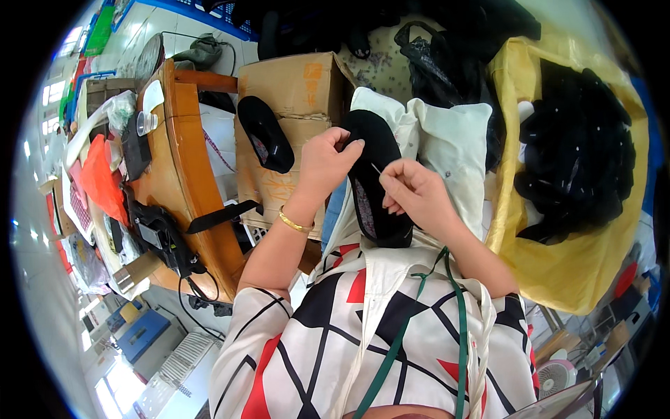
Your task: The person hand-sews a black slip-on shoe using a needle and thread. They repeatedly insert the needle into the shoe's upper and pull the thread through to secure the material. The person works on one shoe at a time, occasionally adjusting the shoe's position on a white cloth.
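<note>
A black slip-on shoe (380,136) with a patterned insole lies lengthwise over my lap, its toe pointing away from me. My left hand (324,164) grips the shoe's left edge near the toe, thumb on top. Over the opening's right rim, my right hand (417,192) is closed in a pinch. A thin, pale, needle-like sliver (375,167) sticks out from its fingertips toward the shoe; whether it touches the fabric I cannot tell. A matching black shoe (265,134) rests on a cardboard box (283,87) to the left.
A yellow sack (506,199) filled with black shoes (576,150) stands at my right. White cloth (457,140) covers my lap. On the left is a wooden table (178,167) with a black strap (223,215) jutting from it. A black plastic bag (436,66) sits beyond my knees.
</note>
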Tool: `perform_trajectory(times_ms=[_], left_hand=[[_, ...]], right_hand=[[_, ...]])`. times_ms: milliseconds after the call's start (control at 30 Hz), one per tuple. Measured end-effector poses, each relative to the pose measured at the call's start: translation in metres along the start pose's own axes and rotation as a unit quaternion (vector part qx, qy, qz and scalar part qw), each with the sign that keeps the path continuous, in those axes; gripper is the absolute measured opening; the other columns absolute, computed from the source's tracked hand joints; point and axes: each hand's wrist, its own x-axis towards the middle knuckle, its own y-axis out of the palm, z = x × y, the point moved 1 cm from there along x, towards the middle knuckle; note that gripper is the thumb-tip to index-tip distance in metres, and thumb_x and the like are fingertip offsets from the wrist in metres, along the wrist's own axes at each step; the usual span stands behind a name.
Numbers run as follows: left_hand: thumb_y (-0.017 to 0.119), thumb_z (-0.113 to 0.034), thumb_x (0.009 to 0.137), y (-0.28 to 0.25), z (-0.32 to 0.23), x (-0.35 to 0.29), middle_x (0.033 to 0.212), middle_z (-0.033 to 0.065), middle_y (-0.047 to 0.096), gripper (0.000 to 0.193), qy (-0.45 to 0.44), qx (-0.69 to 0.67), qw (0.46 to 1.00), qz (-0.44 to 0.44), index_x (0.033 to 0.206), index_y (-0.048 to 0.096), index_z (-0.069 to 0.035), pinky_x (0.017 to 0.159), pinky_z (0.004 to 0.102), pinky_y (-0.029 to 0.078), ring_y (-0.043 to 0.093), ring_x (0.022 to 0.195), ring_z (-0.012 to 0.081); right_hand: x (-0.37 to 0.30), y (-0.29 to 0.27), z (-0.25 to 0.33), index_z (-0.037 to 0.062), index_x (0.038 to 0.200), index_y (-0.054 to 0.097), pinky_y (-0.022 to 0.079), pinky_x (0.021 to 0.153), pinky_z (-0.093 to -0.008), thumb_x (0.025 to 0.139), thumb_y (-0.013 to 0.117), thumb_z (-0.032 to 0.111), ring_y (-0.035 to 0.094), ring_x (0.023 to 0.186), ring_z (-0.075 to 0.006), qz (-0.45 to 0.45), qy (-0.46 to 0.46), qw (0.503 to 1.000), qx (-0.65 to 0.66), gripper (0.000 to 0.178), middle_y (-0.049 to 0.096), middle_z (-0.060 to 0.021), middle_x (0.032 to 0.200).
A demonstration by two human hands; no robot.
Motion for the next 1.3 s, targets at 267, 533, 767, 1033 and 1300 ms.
perform_trajectory(times_ms=[267,533,767,1033,1300], left_hand=[[0.072,-0.017,0.086,0.000,-0.002,-0.003,0.069,-0.0018,0.061,0.019,-0.111,-0.180,0.976,0.046,0.085,0.066,0.001,0.052,0.0212,0.045,0.053,0.059,0.0041],[0.071,-0.016,0.087,0.000,0.002,-0.006,0.069,-0.0016,0.061,0.016,-0.115,-0.224,0.967,0.045,0.084,0.065,-0.001,0.052,0.0204,0.045,0.053,0.059,0.0032],[0.071,-0.016,0.087,0.000,0.001,-0.008,0.070,-0.0008,0.062,0.017,-0.119,-0.218,0.968,0.042,0.084,0.065,-0.001,0.052,0.0207,0.045,0.054,0.059,0.0040],[0.069,-0.018,0.088,-0.006,-0.004,-0.002,0.070,0.0002,0.064,0.013,-0.211,-0.239,0.944,0.089,0.084,0.067,-0.005,0.053,0.0206,0.047,0.058,0.056,0.0066],[0.069,-0.018,0.088,-0.008,-0.002,-0.001,0.070,-0.0007,0.064,0.011,-0.214,-0.266,0.933,0.111,0.086,0.068,-0.007,0.053,0.0199,0.046,0.057,0.057,0.0053]], right_hand=[[0.036,0.004,-0.014,0.0014,0.097,0.060,0.049,0.059,-0.0366,0.092,0.057,0.012,0.062,0.060,-0.0272,-0.076,-0.135,0.953,-0.259,0.012,0.062,-0.0153,0.069],[0.040,0.006,-0.018,0.0010,0.099,0.062,0.044,0.053,-0.0335,0.090,0.059,0.009,0.055,0.053,-0.0227,-0.088,-0.171,0.939,-0.285,0.013,0.058,-0.0151,0.065],[0.041,0.006,-0.018,0.0034,0.098,0.060,0.050,0.063,-0.0444,0.091,0.056,0.012,0.065,0.068,-0.0371,-0.081,-0.178,0.928,-0.319,0.012,0.065,-0.0184,0.074],[0.045,0.019,-0.035,0.0073,0.101,0.049,0.050,0.055,-0.0475,0.095,0.055,0.014,0.064,0.061,-0.0374,-0.118,-0.234,0.855,-0.448,0.011,0.063,-0.0156,0.068],[0.045,0.008,-0.022,0.0050,0.096,0.049,0.048,0.052,-0.0475,0.094,0.054,0.014,0.064,0.061,-0.0362,-0.073,-0.240,0.852,-0.459,0.010,0.063,-0.0151,0.066]])
